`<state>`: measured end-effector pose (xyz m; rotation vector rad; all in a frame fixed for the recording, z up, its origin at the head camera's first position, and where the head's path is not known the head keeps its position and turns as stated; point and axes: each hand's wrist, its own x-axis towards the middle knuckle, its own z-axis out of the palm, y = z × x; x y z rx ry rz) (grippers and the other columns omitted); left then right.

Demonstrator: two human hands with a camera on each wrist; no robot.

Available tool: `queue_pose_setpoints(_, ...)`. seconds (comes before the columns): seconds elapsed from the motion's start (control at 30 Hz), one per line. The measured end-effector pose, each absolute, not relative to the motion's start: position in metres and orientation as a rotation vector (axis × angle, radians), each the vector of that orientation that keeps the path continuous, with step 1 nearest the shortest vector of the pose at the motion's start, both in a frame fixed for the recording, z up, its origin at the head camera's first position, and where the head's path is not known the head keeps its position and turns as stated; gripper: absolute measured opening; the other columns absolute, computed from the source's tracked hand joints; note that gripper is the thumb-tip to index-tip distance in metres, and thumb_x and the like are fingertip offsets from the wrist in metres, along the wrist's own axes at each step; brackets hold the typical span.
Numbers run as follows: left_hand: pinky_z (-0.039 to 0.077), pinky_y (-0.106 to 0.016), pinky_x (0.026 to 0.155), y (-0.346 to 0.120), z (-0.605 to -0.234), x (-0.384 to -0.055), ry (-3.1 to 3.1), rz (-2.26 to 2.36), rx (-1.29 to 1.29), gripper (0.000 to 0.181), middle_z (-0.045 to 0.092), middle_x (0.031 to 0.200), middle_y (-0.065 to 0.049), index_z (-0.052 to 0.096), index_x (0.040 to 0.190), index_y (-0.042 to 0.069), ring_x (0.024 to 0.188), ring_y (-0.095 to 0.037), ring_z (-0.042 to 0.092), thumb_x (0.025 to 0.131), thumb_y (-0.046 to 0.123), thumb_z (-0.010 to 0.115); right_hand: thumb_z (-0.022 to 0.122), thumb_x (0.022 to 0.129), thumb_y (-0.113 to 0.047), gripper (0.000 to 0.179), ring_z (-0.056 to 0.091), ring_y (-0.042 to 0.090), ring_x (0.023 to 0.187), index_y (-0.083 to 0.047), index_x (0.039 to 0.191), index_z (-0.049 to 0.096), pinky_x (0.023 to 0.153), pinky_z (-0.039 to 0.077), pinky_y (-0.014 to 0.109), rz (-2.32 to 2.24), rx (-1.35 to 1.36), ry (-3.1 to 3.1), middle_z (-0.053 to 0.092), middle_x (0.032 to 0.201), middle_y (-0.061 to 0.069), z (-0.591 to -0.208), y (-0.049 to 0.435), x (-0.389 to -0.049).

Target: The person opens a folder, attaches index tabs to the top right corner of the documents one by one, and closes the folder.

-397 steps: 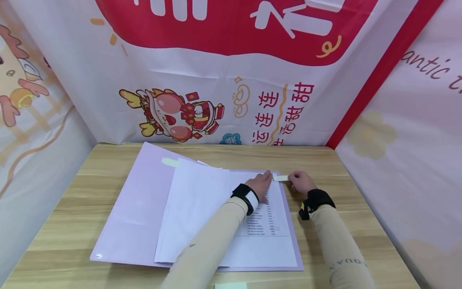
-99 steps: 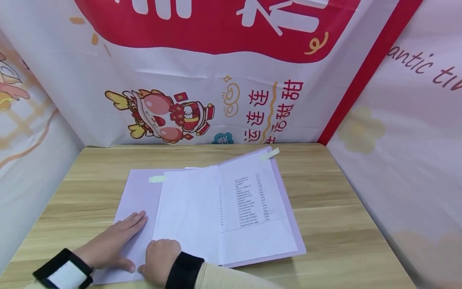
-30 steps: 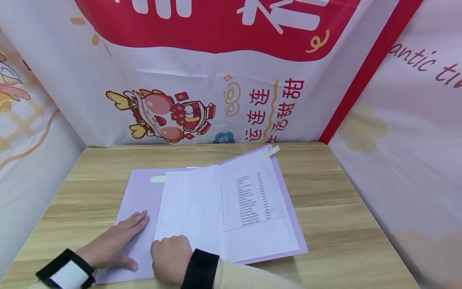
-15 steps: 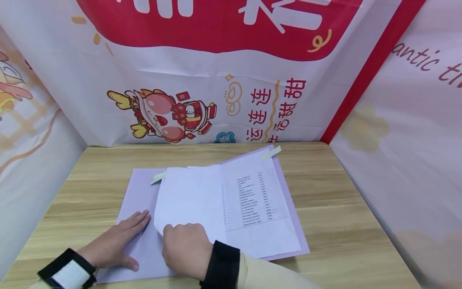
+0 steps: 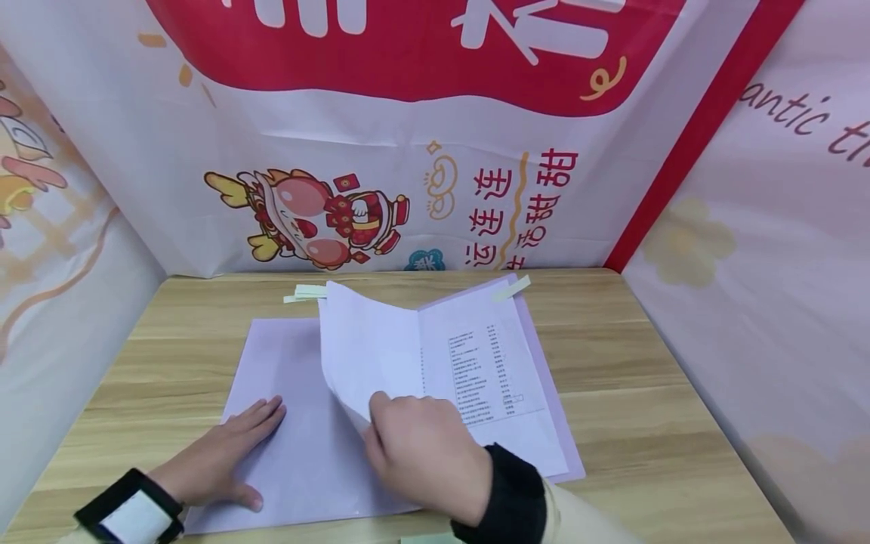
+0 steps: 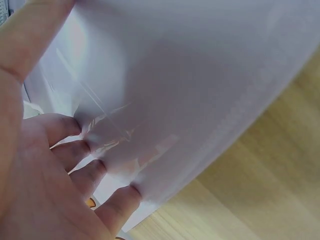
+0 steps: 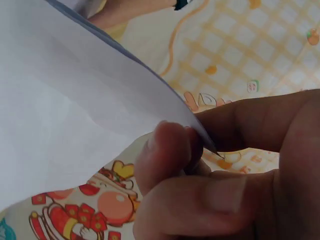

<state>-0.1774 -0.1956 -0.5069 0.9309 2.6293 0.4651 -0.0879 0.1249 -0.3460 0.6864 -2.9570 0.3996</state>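
A purple folder (image 5: 306, 461) lies spread on the table, with white pages bound inside. My right hand (image 5: 431, 453) pinches the lower corner of the left-hand pages (image 5: 370, 347), which stand lifted and curved off the cover. In the right wrist view, thumb and fingers hold the corner of the paper (image 7: 65, 100). Flat on the bare left cover rests my left hand (image 5: 217, 461), its fingers spread and straight; the left wrist view has the fingers against the glossy cover (image 6: 175, 90). A printed list (image 5: 482, 370) shows on the right-hand page, partly behind my right hand.
Pale green tabs (image 5: 309, 292) stick out from the lifted pages, and another tab (image 5: 513, 287) marks the right page's top corner. A light green pad (image 5: 428, 539) peeks out at the front edge of the wooden table (image 5: 652, 423). Printed cloth hangs behind.
My right hand has moved right and lifted the left-hand pages off the cover, their tabs rising with them. The left hand stays on the cover. Earlier, both hands were at the right page's tab.
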Motion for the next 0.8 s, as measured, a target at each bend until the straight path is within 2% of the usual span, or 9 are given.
queue_pose_setpoints(0.33, 0.032, -0.067, 0.109, -0.195, -0.506, -0.174, 2.663, 0.425, 0.957, 0.132, 0.032, 0.160, -0.027, 0.040, 0.152, -0.005, 0.143, -0.052, 0.031, 0.051, 0.069, 0.081, 0.065, 0.093, -0.018, 0.023, 0.041, 0.003, 0.051, -0.018, 0.074, 0.051, 0.046, 0.033, 0.024, 0.523, 0.545, -2.955, 0.044, 0.059, -0.013, -0.337, 0.184, -0.066)
queue_pose_setpoints(0.8, 0.030, -0.068, 0.110, -0.193, -0.505, -0.174, 2.655, 0.421, 0.904, 0.134, 0.030, 0.161, -0.026, 0.038, 0.153, -0.003, 0.145, -0.051, 0.028, 0.050, 0.069, 0.082, 0.065, 0.094, -0.021, 0.034, 0.033, 0.002, 0.047, -0.022, 0.068, 0.043, 0.045, 0.028, 0.021, 0.513, 0.185, -3.136, 0.035, 0.054, -0.012, -0.359, 0.247, -0.041)
